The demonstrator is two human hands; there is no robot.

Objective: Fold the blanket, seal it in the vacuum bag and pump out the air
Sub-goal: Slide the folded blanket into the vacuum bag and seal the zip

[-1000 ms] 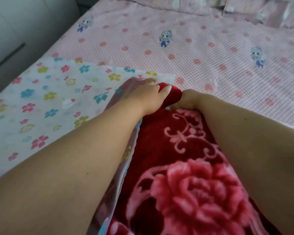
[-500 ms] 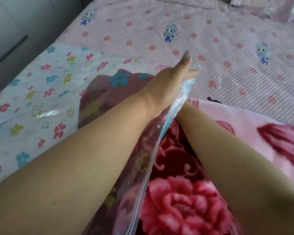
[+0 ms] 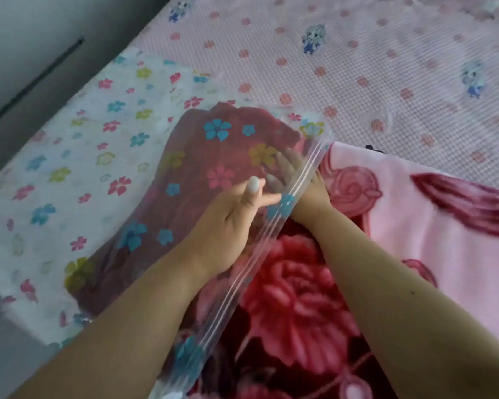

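Blanket's dark red end now deeper in my vacuum bag (image 3: 78,156).
Left hand (image 3: 231,223) loosely open, lifting the bag's zip edge (image 3: 274,223); right hand (image 3: 306,185) flat, fingers straight inside, pushing the blanket (image 3: 294,298).

1. Left hand (image 3: 236,214): forearm enters from lower left, reaching forward. Thumb raised; the fingers pass behind a see-through film, so their grip cannot be read.
2. Right hand (image 3: 306,185): forearm enters from lower right. Fingers extended and fairly straight, seen dimly through the film, beyond the left hand's fingertips.
3. Both wrists lie close together.
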